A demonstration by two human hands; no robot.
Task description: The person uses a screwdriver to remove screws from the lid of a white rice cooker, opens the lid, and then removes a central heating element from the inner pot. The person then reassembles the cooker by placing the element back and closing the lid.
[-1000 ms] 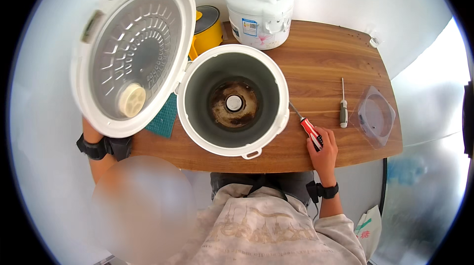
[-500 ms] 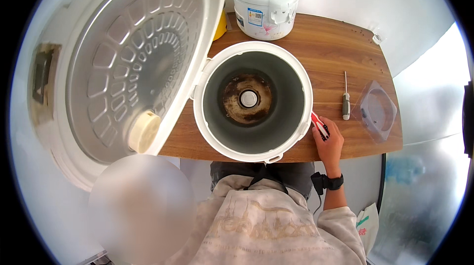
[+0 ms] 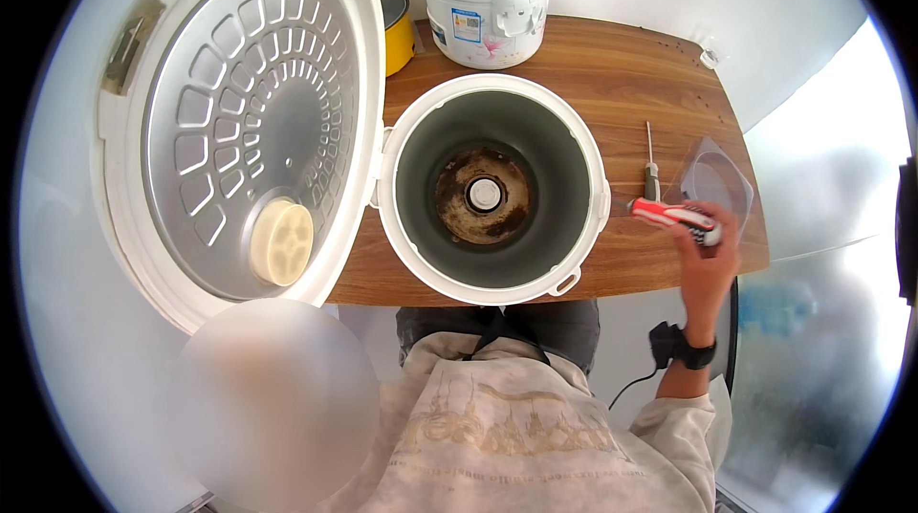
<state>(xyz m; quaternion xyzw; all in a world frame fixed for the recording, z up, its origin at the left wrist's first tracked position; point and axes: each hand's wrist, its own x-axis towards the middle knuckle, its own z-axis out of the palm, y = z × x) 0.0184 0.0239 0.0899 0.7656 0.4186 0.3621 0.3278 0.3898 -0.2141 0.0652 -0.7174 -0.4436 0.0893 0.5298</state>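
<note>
Head view: right hand [image 3: 710, 260] wrapped around the handle of a red-and-white screwdriver [image 3: 658, 213], presumably to keep its shaft free; the tool lies within the grip, tip leftward, apart from the open rice cooker [image 3: 488, 83]; grey-handled screwdriver [image 3: 652, 184] just beyond; clear plastic tray [image 3: 722, 174] near the right edge of the wooden table [image 3: 626, 83]; cooker at the front edge, lid [image 3: 292, 121] tilted leftward, likely for interior access; left hand unseen, grip undeterminable
</note>
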